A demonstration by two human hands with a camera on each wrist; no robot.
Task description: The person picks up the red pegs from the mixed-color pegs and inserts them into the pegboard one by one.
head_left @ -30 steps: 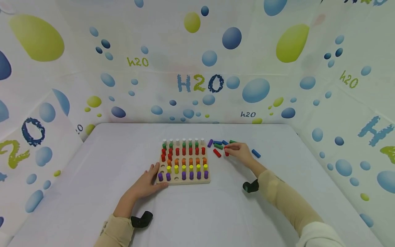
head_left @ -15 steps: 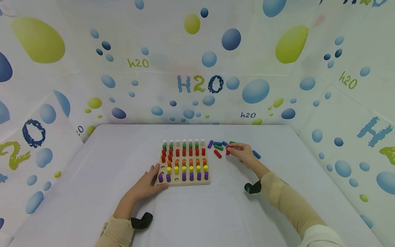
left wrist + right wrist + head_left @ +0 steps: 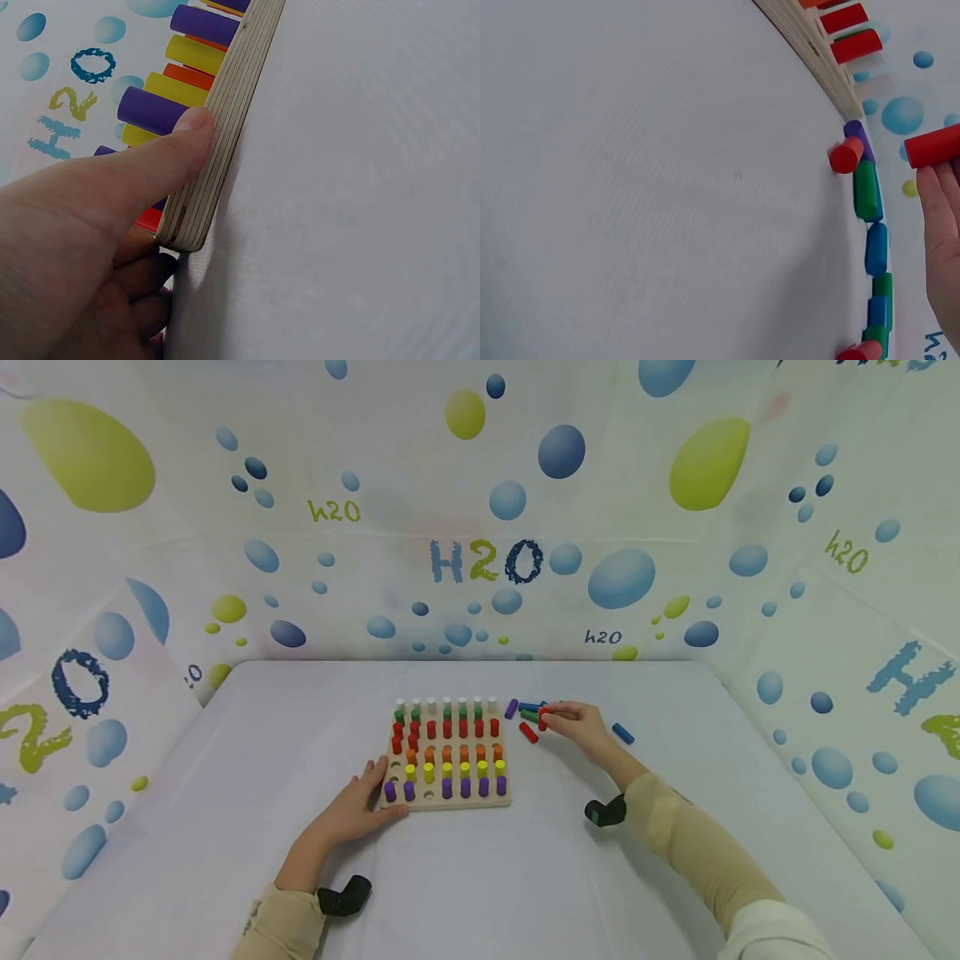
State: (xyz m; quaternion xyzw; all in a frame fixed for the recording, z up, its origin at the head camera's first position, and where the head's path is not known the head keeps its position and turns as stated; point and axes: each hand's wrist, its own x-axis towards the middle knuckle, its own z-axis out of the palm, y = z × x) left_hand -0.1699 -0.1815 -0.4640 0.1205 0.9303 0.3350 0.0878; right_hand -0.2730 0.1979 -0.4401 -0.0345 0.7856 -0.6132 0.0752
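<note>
A wooden pegboard [image 3: 459, 805] filled with rows of coloured pegs lies on the white table. My left hand [image 3: 351, 806] grips its near left corner. In the left wrist view the thumb [image 3: 161, 161] presses against the board's layered front edge, close to a purple peg [image 3: 150, 111], and the other fingers bend along the side. To the right of the board, my right hand [image 3: 583, 727] pinches a red peg [image 3: 543, 719] upright between thumb and fingertips. In the right wrist view this red peg [image 3: 933, 147] shows above the tabletop, at the fingertips.
Several loose pegs lie right of the board: a purple one [image 3: 512, 708], a green one [image 3: 528, 715], a red one [image 3: 528, 732] and some blue. One blue peg [image 3: 622, 732] lies apart, beyond the right wrist. Some board holes [image 3: 429, 794] have no peg.
My right hand, pinching the red peg throughout, has shifted a little left and away from me, over the loose pegs. My left hand has stayed at the board's corner.
</note>
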